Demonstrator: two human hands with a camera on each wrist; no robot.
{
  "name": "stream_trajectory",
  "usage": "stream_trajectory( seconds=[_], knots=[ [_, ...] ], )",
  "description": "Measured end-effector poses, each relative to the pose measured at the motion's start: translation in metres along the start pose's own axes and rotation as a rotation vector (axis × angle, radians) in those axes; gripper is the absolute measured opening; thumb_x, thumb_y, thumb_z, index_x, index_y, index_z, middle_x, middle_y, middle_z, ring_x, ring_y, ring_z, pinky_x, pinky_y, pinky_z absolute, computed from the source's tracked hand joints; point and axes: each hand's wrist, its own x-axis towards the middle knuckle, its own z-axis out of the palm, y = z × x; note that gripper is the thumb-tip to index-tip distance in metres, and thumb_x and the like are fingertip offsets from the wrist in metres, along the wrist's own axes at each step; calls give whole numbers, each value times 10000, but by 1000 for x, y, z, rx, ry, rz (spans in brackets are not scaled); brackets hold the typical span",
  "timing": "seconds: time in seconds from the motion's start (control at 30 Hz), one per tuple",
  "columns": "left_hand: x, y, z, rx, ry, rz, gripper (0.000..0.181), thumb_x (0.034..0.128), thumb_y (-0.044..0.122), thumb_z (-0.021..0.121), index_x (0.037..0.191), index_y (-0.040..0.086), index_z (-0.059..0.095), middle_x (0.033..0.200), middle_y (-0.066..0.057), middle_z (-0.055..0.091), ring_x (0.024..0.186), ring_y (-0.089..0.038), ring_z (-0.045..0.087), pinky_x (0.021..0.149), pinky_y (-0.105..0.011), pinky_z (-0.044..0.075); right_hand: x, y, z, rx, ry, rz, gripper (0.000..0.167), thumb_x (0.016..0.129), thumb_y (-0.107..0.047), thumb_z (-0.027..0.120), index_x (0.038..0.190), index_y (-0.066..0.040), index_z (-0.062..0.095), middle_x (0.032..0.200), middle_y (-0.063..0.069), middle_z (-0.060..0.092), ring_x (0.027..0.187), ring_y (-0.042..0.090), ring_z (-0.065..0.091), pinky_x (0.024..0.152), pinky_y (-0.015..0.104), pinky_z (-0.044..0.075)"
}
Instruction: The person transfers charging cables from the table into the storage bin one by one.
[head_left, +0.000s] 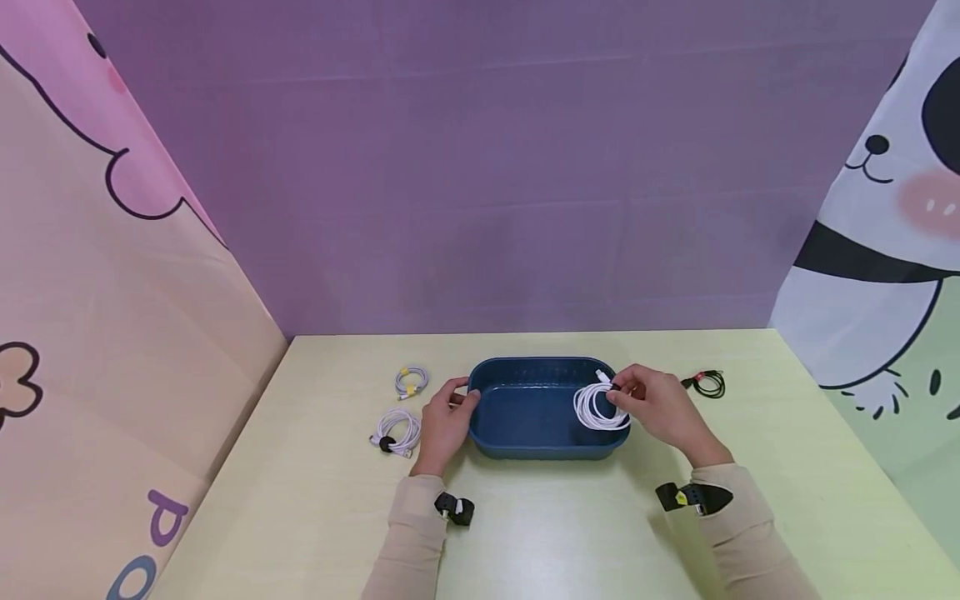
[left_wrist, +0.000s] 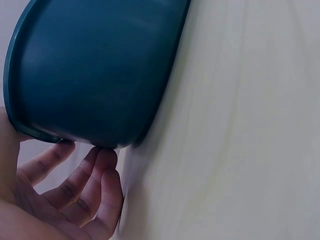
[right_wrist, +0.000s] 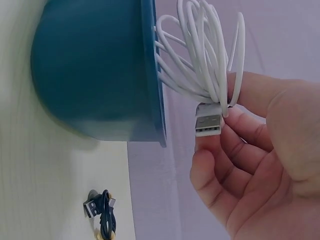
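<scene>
A coiled white USB cable (head_left: 597,407) is pinched between the thumb and fingers of my right hand (head_left: 663,408), over the right end of a dark blue plastic basin (head_left: 540,452). In the right wrist view the cable's USB plug (right_wrist: 208,125) points out beside the fingers, and its loops hang over the basin's rim. My left hand (head_left: 444,425) holds the basin's left end, thumb at the rim and fingertips against the outer wall, as the left wrist view shows. The basin stands upright on the table; its visible inside holds nothing else.
Left of the basin lie a grey cable with yellow ties (head_left: 412,382) and a white cable with a black tie (head_left: 397,432). A black coiled cable (head_left: 708,383) lies to the right. A purple backdrop (head_left: 525,183) rises behind the pale table (head_left: 555,533).
</scene>
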Motion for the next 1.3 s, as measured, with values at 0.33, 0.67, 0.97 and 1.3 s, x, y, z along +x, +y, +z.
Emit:
stream_trajectory(
  seconds=[0.33, 0.67, 0.97, 1.3],
  knots=[
    [0, 0, 0, -3, 6, -6, 307, 992, 310, 657, 1265, 178, 707, 947, -86, 712, 798, -178, 626, 705, -302, 500, 4, -6, 3, -26, -55, -11, 195, 960, -227, 723, 1076, -75, 680, 897, 27, 673, 769, 158, 550, 621, 277, 453],
    [-1, 2, -1, 2, 11, -7, 310, 994, 303, 652, 1267, 167, 707, 954, -91, 719, 812, -185, 638, 712, -304, 506, 7, -3, 10, -22, -105, -82, 131, 954, -155, 718, 1035, -60, 679, 834, -2, 650, 745, 146, 545, 656, 256, 460],
    [-3, 2, -2, 5, 5, 2, 306, 1001, 275, 644, 1270, 143, 704, 967, -105, 731, 822, -183, 645, 688, -285, 500, 9, -3, 15, -67, -123, -103, 115, 944, -159, 730, 1011, -75, 687, 816, -21, 652, 726, 106, 542, 669, 269, 456],
    [-2, 1, -1, 13, 10, 26, 310, 1002, 264, 630, 1267, 118, 698, 943, -102, 714, 799, -176, 625, 672, -271, 486, 12, -7, 18, -111, -150, -134, 103, 946, -142, 722, 1001, -68, 675, 820, -16, 659, 726, 101, 557, 678, 286, 470]
  ],
)
